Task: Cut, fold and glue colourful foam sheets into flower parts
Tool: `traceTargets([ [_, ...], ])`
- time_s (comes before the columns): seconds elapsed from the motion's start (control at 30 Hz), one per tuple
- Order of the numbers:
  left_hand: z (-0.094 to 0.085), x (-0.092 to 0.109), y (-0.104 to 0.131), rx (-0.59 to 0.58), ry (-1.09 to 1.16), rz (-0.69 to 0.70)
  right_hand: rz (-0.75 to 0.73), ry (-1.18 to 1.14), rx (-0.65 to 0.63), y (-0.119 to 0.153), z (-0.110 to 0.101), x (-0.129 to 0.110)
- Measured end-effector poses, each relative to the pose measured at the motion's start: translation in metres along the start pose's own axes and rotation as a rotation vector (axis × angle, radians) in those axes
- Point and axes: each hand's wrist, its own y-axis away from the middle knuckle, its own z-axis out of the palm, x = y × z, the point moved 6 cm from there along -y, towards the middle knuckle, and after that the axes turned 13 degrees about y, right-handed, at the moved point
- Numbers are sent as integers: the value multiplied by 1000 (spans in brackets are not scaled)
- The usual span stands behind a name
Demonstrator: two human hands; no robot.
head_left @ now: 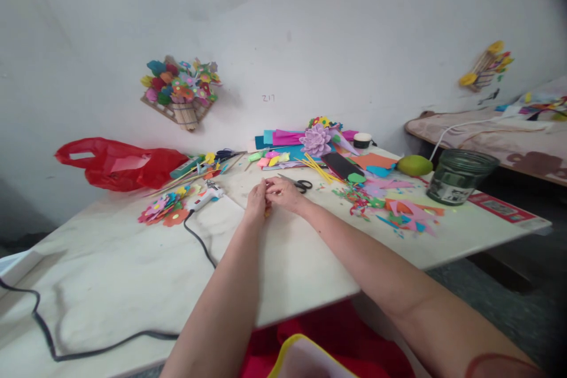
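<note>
My left hand (256, 199) and my right hand (283, 194) meet over the middle of the white table (301, 266). The fingers of both are closed together around something small; a bit of yellow or orange shows below them, too small to name. Black-handled scissors (303, 185) lie just beyond my right hand. To the left of my hands a white glue gun (206, 196) rests on the table with its black cord trailing toward me. Beside it is a pile of colourful foam flowers (165, 207).
A red plastic bag (128, 165) lies at the back left. On the right are yellow sticks (319, 169), a dark phone (339, 165), coloured foam scraps (405, 212), a green-yellow fruit (414, 165) and a dark green jar (458, 177). A purple flower (317, 140) stands near the wall.
</note>
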Motion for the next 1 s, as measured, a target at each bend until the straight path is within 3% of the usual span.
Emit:
traceTargets([
  [0.2, -1, 5, -3, -10, 124, 86, 85, 8, 115, -1, -10, 3],
  [0.37, -7, 7, -7, 40, 264, 154, 9, 250, 90, 0, -7, -2],
  [0.63, -5, 0, -6, 144, 588, -56, -197, 557, -58, 10, -1, -26],
  [0.83, -1, 0, -2, 128, 638, -110, -295, 602, -57, 10, 0, -38],
  [1.0, 2, -9, -4, 82, 528, -143, -223, 582, -50, 7, -3, -29],
])
